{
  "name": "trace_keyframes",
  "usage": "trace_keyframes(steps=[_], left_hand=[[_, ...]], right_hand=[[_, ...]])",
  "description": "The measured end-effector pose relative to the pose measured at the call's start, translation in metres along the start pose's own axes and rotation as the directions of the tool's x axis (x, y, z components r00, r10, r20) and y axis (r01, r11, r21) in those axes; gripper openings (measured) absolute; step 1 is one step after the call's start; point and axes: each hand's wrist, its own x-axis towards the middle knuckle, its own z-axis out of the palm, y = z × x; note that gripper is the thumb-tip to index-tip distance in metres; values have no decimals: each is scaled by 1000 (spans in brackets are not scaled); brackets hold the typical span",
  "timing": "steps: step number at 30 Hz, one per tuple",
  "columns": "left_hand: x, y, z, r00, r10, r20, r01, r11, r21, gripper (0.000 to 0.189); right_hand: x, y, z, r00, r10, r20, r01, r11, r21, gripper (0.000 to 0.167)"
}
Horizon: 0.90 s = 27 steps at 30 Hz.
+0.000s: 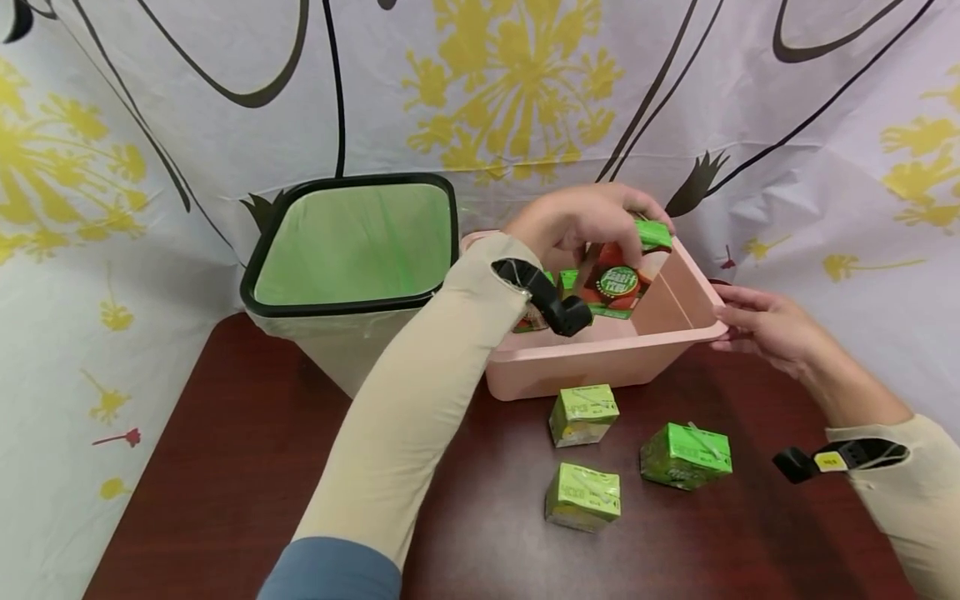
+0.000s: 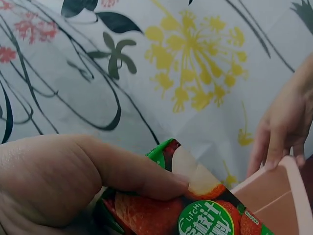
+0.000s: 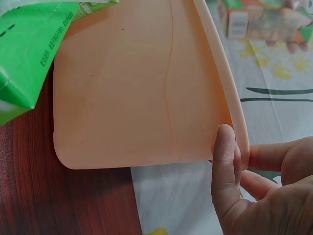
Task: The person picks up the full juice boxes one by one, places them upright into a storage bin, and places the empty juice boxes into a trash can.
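Note:
My left hand (image 1: 592, 218) grips a red and green litchi juice carton (image 1: 618, 279) over the pink plastic basket (image 1: 577, 348). In the left wrist view the thumb lies across the face of the carton (image 2: 146, 213). My right hand (image 1: 780, 329) holds the basket's right end, thumb and fingers on either side of the rim in the right wrist view. Other green-topped cartons (image 1: 567, 282) sit inside the basket, partly hidden by the left wrist. On the table in front stand two light green cartons, one nearer the basket (image 1: 584, 414), and a brighter green carton (image 1: 686, 456).
A trash bin (image 1: 348, 312) with a black rim and a pale green inside stands left of the basket, under the left forearm. Behind both hangs a white curtain (image 1: 375, 92) with yellow flowers. The tabletop (image 1: 225, 467) is dark reddish wood.

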Motion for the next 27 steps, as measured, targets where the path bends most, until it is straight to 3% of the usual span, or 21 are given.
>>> trace_keyframes(steps=[3, 5, 8, 13, 17, 20, 27], left_hand=[[8, -6, -6, 998, -58, 6, 58, 998, -12, 53], [15, -10, -12, 996, -90, 14, 89, 994, 66, 54], [26, -22, -17, 993, -120, 23, 117, 989, 90, 53], [36, -49, -19, 990, -136, 24, 138, 988, -77, 53], [43, -65, -16, 988, -147, 53, 155, 968, -195, 51], [48, -75, -14, 988, -138, 74, 150, 968, -201, 52], [54, -98, -16, 987, -116, 108, 126, 988, -88, 64]], right_hand=[[0, 0, 0, 1000, -10, 8, 10, 1000, 0, 43], [0, 1, -1, 1000, -14, 14, 13, 1000, 4, 43], [0, 2, -1, 1000, -15, 16, 15, 1000, 6, 43], [0, 4, -2, 1000, -17, 21, 17, 1000, 2, 43], [0, 5, -3, 1000, -21, 20, 21, 1000, 2, 44], [-1, 6, -3, 999, -22, 23, 22, 1000, 5, 44], [-2, 7, -1, 1000, -12, 19, 12, 1000, 3, 42]])
